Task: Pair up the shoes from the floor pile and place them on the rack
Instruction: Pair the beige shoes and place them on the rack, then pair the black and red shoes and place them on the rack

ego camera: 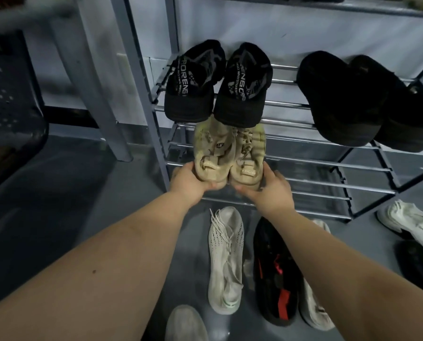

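Observation:
Two beige sneakers lie side by side at the left end of the lower tier of the metal shoe rack (328, 166), heels toward me. My left hand (189, 184) grips the heel of the left beige sneaker (211, 153). My right hand (270, 190) grips the heel of the right beige sneaker (248, 156). On the tier above sit a pair of black lettered shoes (217, 87) and a pair of plain black shoes (358, 99). On the floor below lie a white knit sneaker (226, 259) and a black sneaker with red accents (275, 274).
A grey shoe toe (185, 323) lies near the bottom edge, a pale shoe (312, 308) is partly under the black one, and a white sneaker (407, 222) and a dark shoe (418, 264) lie at right. A dark perforated chair (8, 107) stands at left beside a grey post (99, 94).

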